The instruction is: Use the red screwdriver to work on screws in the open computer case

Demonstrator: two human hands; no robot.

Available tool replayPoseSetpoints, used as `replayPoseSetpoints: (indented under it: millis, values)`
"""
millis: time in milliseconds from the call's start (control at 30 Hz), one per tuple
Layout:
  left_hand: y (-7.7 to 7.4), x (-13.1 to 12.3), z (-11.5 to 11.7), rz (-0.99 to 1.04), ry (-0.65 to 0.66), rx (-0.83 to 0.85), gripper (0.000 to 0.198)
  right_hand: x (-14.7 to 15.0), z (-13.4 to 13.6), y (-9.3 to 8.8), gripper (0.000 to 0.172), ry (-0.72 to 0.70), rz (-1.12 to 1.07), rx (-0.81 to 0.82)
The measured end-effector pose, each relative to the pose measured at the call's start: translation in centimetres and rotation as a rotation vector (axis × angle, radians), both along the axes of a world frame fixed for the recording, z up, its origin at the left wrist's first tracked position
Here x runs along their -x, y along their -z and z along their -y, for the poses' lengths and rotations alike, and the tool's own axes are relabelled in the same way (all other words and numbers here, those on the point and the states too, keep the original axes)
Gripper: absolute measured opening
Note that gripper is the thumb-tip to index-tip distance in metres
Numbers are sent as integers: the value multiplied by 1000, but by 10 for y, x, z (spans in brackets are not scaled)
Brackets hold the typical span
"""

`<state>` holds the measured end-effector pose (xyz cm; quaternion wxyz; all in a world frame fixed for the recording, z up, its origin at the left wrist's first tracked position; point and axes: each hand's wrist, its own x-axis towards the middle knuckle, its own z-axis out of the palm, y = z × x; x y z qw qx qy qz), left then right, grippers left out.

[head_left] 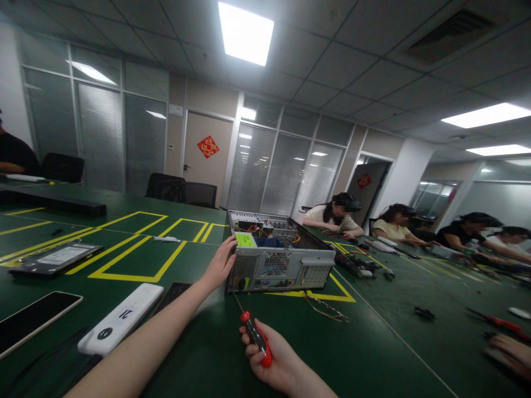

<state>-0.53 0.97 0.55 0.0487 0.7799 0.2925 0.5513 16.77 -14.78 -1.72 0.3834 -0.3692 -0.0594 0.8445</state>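
Observation:
An open computer case lies on its side, its back panel turned toward me and its inner wires and parts showing from above. My left hand grips the case's left rear corner, fingertips at the top edge beside a yellow-green label. In my right hand is a screwdriver with a red and black handle, the fingers wrapped round it. Its thin shaft points up and away, with the tip close to the lower left corner of the back panel. Whether the tip touches a screw I cannot tell.
Left on the green table lie a hard drive, a phone, a white power bank and a dark flat object. Loose cables lie right of the case. Several people sit along the right; a co-worker's hand shows at the right edge.

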Motion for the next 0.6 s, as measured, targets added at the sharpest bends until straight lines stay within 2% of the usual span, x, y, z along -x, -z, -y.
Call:
replayPoseSetpoints:
  millis: [200, 600]
  values:
    - [-1, 1, 2, -6, -3, 11, 36, -2, 0, -2, 34, -17, 15, 1]
    - [1, 0, -1, 3, 8, 0, 37, -2, -1, 5, 33, -36, 87, -52]
